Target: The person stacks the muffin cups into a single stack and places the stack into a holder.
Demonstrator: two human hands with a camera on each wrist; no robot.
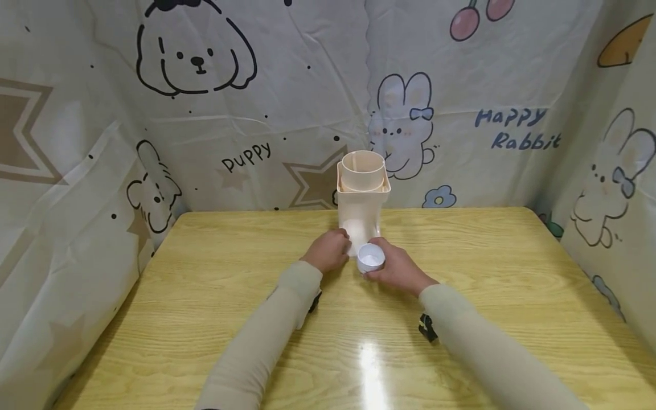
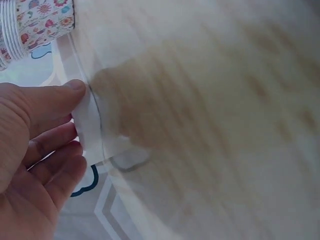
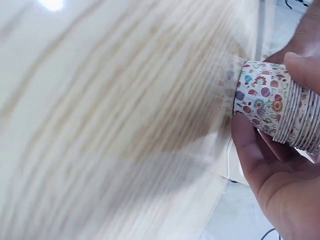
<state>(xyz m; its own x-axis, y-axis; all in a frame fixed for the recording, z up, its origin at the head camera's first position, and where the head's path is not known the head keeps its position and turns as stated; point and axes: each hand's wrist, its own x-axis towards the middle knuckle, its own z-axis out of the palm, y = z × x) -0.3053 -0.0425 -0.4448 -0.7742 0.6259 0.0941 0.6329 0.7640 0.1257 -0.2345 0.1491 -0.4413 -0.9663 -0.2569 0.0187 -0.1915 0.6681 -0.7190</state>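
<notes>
A cream plastic holder [image 1: 360,210] stands upright at the back middle of the table, a round tube [image 1: 363,177] rising from its square top. My left hand [image 1: 328,251] is at the left side of its foot. In the left wrist view, the thumb and fingers pinch the holder's pale lower edge [image 2: 91,131]. My right hand [image 1: 402,269] grips a short stack of paper cups [image 3: 262,95] printed with colourful flowers, just in front of the holder. The stack is upright, its white inside [image 1: 370,258] facing up and several rims layered at the top.
The wooden table [image 1: 220,296] reaches to a cartoon-printed cloth [image 1: 307,102] hung behind it and along both sides. The holder stands close to the back edge. Bright glare [image 1: 373,370] lies on the near tabletop.
</notes>
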